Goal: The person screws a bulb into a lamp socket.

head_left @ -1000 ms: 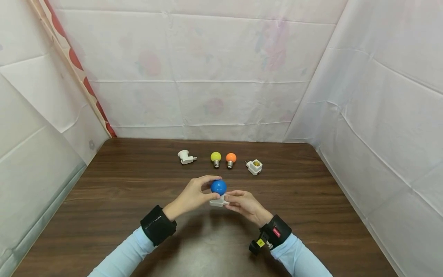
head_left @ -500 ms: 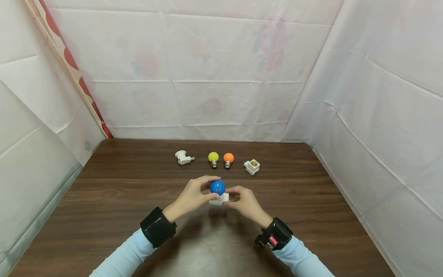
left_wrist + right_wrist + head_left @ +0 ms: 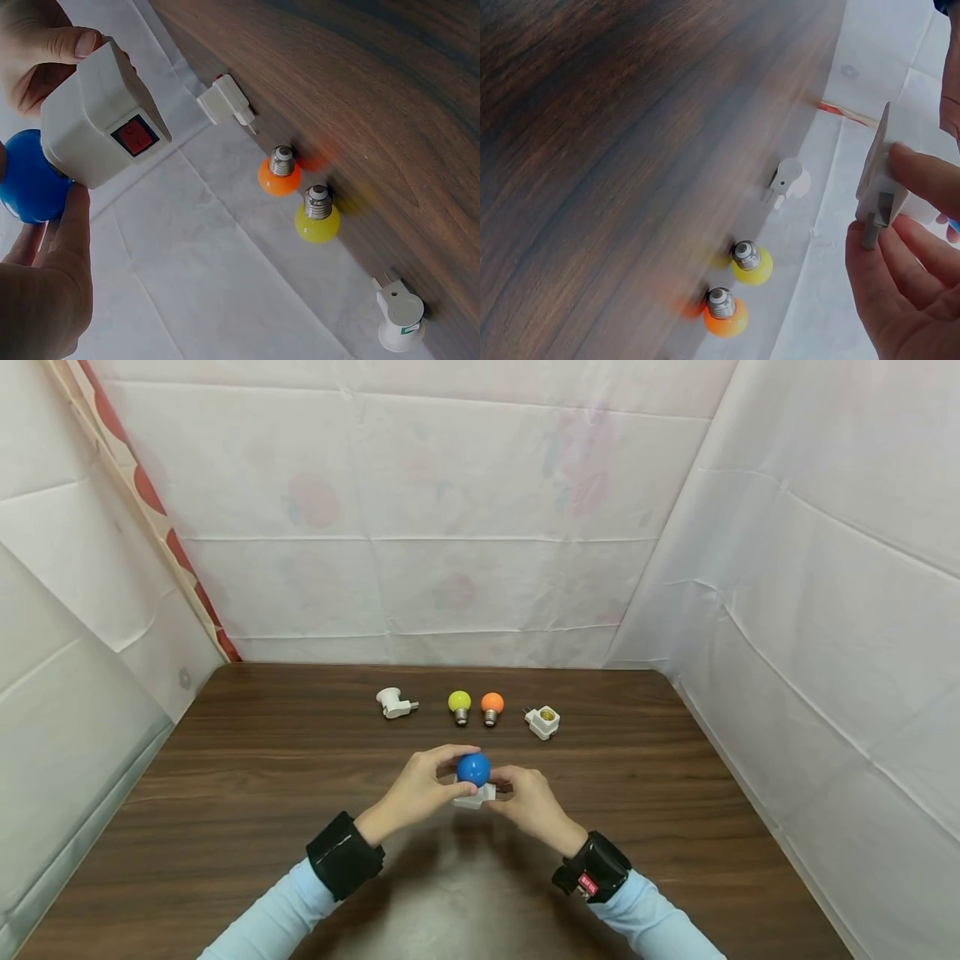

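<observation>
Above the table, a blue bulb (image 3: 473,769) sits in a white plug-in lamp socket (image 3: 101,120) that carries a red rocker switch (image 3: 136,136). My left hand (image 3: 422,787) holds the bulb between thumb and fingers. From the other side my right hand (image 3: 534,806) grips the socket's plug end, with thumb and fingers around its body. Two metal prongs (image 3: 877,221) stick out by the right fingers in the right wrist view. The bulb's screw base is hidden inside the socket.
Further back on the brown table (image 3: 300,735) lie a yellow bulb (image 3: 460,705) and an orange bulb (image 3: 492,707). A white socket (image 3: 394,702) lies to their left, another white socket (image 3: 543,722) to their right. White sheets (image 3: 360,585) hang behind and at both sides.
My right fingers have shifted their grip on the socket, and the right wrist has turned. The left hand stays on the blue bulb. The head view has shifted slightly.
</observation>
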Motion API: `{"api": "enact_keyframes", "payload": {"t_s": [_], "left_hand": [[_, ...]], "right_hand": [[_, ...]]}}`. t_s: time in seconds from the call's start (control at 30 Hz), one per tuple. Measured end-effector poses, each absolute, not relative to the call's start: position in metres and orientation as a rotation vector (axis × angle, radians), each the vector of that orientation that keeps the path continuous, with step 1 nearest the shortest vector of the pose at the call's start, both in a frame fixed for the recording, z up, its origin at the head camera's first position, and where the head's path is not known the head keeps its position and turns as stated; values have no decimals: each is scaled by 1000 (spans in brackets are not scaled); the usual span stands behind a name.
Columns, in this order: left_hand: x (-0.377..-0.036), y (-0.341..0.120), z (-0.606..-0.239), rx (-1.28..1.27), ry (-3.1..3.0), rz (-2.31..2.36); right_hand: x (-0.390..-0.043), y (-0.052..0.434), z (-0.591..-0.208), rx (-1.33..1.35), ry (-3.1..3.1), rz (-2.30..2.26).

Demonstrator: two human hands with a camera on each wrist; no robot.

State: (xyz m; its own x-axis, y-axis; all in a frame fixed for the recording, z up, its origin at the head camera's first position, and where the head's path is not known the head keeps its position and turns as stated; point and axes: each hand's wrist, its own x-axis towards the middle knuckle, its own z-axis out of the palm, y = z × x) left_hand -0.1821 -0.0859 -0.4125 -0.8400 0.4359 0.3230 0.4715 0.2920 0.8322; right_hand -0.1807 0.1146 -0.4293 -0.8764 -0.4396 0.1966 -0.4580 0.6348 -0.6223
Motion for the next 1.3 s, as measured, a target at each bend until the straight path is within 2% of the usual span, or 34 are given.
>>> {"api": "enact_keyframes", "payload": {"t_s": [0.23, 0.53, 0.83, 1.3], "left_hand": [[-181, -87, -413, -861, -2540, -1637], [-184, -88, -417, -835, -2568, -1655], [-183, -94, -416, -756, -2611, -1600], [-180, -103, -416, -824, -2630, -1586]], "right_hand": [[-181, 114, -428, 827, -2842, 960], [-189, 124, -436, 826, -2839, 1018], [-222, 161, -447, 504, -2880, 1005], [-261, 211, -460, 348, -2958, 804]]}}
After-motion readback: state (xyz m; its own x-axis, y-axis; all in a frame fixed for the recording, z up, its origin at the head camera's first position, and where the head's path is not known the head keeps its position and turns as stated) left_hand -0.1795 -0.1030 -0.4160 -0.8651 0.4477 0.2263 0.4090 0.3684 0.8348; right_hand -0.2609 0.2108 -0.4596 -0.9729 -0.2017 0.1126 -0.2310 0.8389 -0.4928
